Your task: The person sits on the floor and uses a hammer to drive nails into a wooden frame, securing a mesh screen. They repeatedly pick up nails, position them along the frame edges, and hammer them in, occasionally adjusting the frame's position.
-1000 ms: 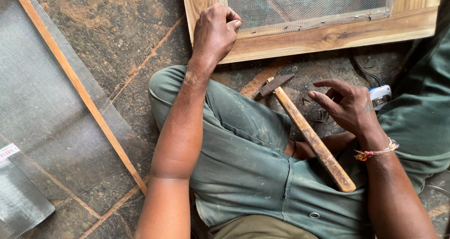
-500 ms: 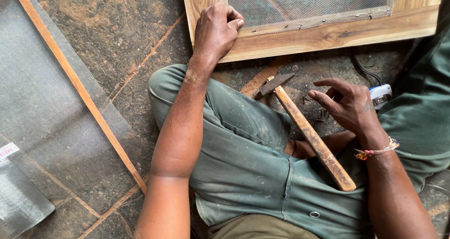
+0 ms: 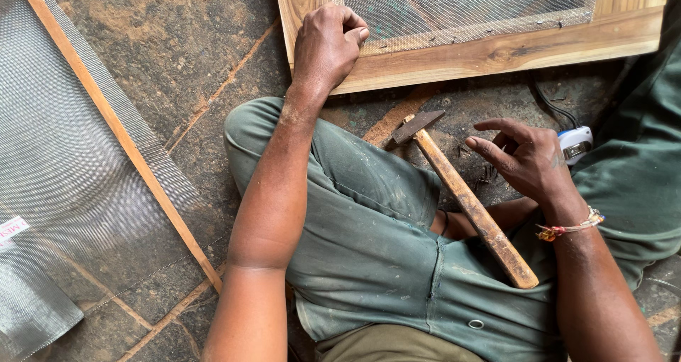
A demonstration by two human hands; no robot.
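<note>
My left hand (image 3: 328, 44) is curled into a fist and presses on the near rail of a wooden frame (image 3: 496, 50), right at the edge of the wire mesh (image 3: 461, 3) stretched across it. My right hand (image 3: 525, 160) hovers over the stone floor with fingers bent and apart, holding nothing that I can make out. A hammer (image 3: 464, 195) with a wooden handle lies across my green trouser leg, its metal head toward the frame, just left of my right hand.
A long thin wooden strip (image 3: 120, 135) lies diagonally on a loose sheet of grey mesh (image 3: 57, 156) at the left. A small white and blue tape measure (image 3: 576, 143) sits on the floor behind my right hand. A flat wood scrap (image 3: 397, 117) lies under the hammer head.
</note>
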